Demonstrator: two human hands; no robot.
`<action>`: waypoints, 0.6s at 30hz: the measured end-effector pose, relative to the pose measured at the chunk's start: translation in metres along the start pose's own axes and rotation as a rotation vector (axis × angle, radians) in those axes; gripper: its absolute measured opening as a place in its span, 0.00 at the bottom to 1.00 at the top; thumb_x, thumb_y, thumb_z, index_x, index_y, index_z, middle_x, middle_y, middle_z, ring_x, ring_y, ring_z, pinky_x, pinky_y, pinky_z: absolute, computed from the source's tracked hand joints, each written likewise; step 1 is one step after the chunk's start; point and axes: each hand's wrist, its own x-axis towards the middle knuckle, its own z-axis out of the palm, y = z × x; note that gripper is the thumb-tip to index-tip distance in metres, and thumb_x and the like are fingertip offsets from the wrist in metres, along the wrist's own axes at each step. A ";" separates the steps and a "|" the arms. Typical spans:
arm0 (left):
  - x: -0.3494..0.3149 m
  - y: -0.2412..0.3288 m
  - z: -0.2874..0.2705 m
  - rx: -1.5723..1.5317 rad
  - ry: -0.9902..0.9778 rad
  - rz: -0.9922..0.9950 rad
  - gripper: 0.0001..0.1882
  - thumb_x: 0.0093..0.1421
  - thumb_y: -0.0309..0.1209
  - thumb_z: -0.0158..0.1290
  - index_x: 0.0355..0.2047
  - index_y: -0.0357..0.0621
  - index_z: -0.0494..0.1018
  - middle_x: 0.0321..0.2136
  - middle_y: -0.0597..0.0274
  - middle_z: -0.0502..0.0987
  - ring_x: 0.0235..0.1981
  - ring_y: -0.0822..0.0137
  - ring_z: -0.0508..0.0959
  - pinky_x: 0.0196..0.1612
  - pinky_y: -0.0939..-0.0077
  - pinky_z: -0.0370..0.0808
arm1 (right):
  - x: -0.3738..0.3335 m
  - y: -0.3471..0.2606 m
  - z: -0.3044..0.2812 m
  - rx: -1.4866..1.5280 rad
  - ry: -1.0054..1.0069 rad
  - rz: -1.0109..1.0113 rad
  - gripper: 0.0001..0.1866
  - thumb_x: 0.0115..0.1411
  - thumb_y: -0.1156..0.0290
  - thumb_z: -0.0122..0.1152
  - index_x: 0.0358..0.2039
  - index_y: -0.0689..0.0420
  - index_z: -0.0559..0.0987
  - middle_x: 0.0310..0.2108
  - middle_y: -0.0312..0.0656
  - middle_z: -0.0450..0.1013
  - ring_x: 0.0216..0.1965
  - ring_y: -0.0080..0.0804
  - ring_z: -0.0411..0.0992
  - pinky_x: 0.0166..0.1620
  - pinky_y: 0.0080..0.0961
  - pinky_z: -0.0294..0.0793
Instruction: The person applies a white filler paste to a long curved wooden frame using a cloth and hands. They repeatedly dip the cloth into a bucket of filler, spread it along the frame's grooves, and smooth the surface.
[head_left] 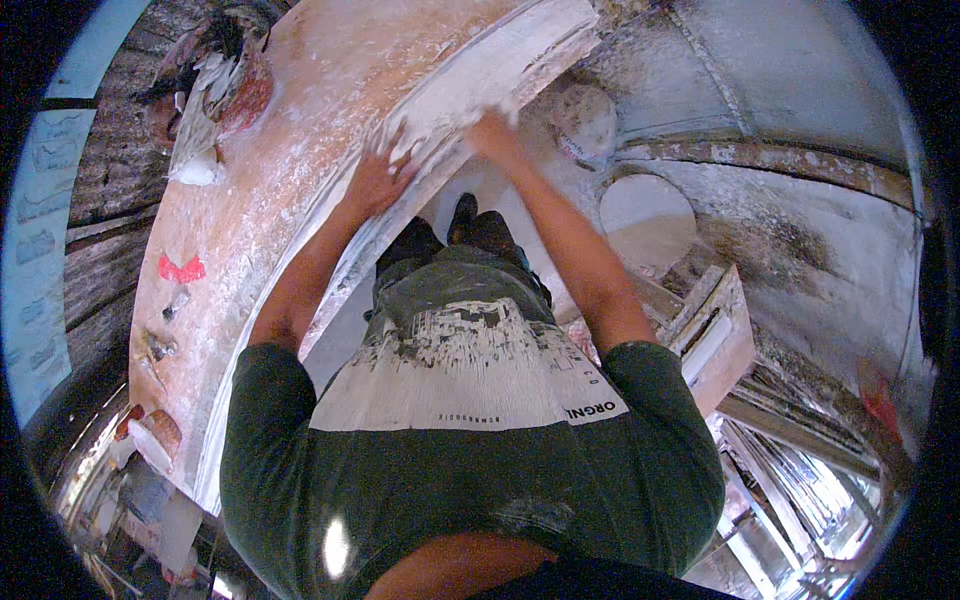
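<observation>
A long plaster-white strip (490,72) runs along the near edge of an orange-brown work board (310,120), from far right to near left. My left hand (380,182) rests on the strip near its middle, fingers spread and powdered white. Farther along, to the right, my right hand (493,132) touches the strip's near side. Motion smears its fingertips, so I cannot tell how they are held or whether anything is in them.
At the board's far left lies a pale, lumpy heap (205,150); a red scrap (181,268) sits nearer. Right of my arm stand a round white-topped container (648,222) and a wooden box (715,335). A stained grey wall (830,240) bounds the right.
</observation>
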 end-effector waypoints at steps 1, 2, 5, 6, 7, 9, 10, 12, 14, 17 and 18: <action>-0.007 0.011 -0.013 0.027 -0.105 0.007 0.24 0.65 0.50 0.32 0.54 0.61 0.69 0.66 0.64 0.45 0.66 0.49 0.43 0.66 0.50 0.35 | -0.022 -0.032 0.018 0.122 0.125 0.047 0.25 0.59 0.58 0.44 0.54 0.56 0.66 0.55 0.57 0.62 0.56 0.56 0.61 0.57 0.51 0.59; -0.012 0.021 -0.033 0.057 -0.207 0.008 0.24 0.65 0.50 0.32 0.54 0.61 0.69 0.66 0.64 0.46 0.66 0.51 0.44 0.66 0.50 0.35 | -0.043 -0.063 0.010 0.158 0.077 0.047 0.25 0.59 0.60 0.43 0.55 0.57 0.65 0.57 0.57 0.59 0.58 0.56 0.59 0.59 0.50 0.57; -0.002 0.021 -0.021 0.169 -0.272 0.020 0.23 0.65 0.50 0.33 0.53 0.63 0.69 0.65 0.65 0.48 0.66 0.56 0.44 0.66 0.53 0.36 | -0.042 -0.075 -0.027 0.385 -0.073 0.194 0.26 0.58 0.62 0.43 0.56 0.59 0.64 0.57 0.57 0.58 0.59 0.55 0.57 0.60 0.49 0.55; 0.010 0.021 -0.013 0.211 -0.251 0.036 0.22 0.65 0.49 0.33 0.53 0.64 0.69 0.65 0.66 0.49 0.66 0.58 0.45 0.66 0.54 0.36 | -0.037 -0.070 -0.034 0.476 -0.119 0.276 0.25 0.58 0.63 0.43 0.55 0.59 0.64 0.57 0.57 0.59 0.59 0.55 0.57 0.59 0.49 0.56; 0.027 0.018 -0.005 0.243 -0.145 0.101 0.22 0.65 0.49 0.33 0.53 0.64 0.70 0.64 0.66 0.51 0.66 0.61 0.45 0.66 0.54 0.36 | -0.012 -0.049 -0.022 0.545 -0.079 0.369 0.24 0.57 0.63 0.45 0.52 0.61 0.67 0.57 0.56 0.58 0.59 0.55 0.57 0.59 0.49 0.57; 0.079 0.027 0.003 0.159 -0.103 0.129 0.22 0.64 0.49 0.33 0.53 0.64 0.69 0.64 0.67 0.50 0.66 0.61 0.45 0.66 0.55 0.34 | 0.050 0.037 0.017 0.222 -0.121 0.258 0.21 0.58 0.63 0.43 0.48 0.62 0.72 0.52 0.57 0.65 0.54 0.54 0.63 0.56 0.47 0.61; 0.117 0.040 0.007 0.092 -0.063 0.196 0.23 0.64 0.49 0.33 0.54 0.63 0.69 0.65 0.67 0.49 0.66 0.60 0.44 0.66 0.55 0.34 | 0.086 0.108 0.033 0.095 -0.034 0.153 0.18 0.57 0.62 0.44 0.41 0.60 0.75 0.45 0.55 0.70 0.50 0.55 0.66 0.52 0.49 0.64; 0.164 0.051 0.020 0.088 -0.036 0.152 0.23 0.64 0.50 0.33 0.55 0.63 0.68 0.65 0.67 0.47 0.66 0.60 0.43 0.66 0.55 0.33 | 0.100 0.184 0.022 -0.071 0.027 0.021 0.18 0.58 0.61 0.43 0.35 0.59 0.79 0.39 0.52 0.74 0.45 0.57 0.70 0.48 0.50 0.68; 0.170 0.037 0.029 0.095 0.009 0.034 0.24 0.64 0.50 0.34 0.55 0.63 0.67 0.66 0.67 0.45 0.67 0.59 0.43 0.66 0.55 0.33 | 0.109 0.191 -0.046 -0.105 0.011 -0.039 0.18 0.58 0.61 0.42 0.38 0.58 0.77 0.41 0.52 0.74 0.45 0.57 0.70 0.48 0.49 0.69; 0.157 0.024 0.034 0.062 0.038 -0.003 0.24 0.64 0.50 0.34 0.55 0.62 0.68 0.66 0.67 0.44 0.66 0.57 0.43 0.66 0.55 0.33 | 0.100 0.189 -0.082 0.053 0.038 0.029 0.20 0.59 0.59 0.42 0.43 0.58 0.75 0.45 0.54 0.71 0.48 0.57 0.67 0.52 0.46 0.66; 0.140 0.032 0.018 0.046 -0.018 0.021 0.23 0.64 0.50 0.34 0.54 0.62 0.68 0.66 0.68 0.44 0.66 0.57 0.43 0.66 0.55 0.33 | 0.091 0.191 -0.065 0.240 0.090 0.118 0.22 0.59 0.59 0.43 0.47 0.59 0.73 0.48 0.57 0.69 0.52 0.57 0.64 0.55 0.44 0.63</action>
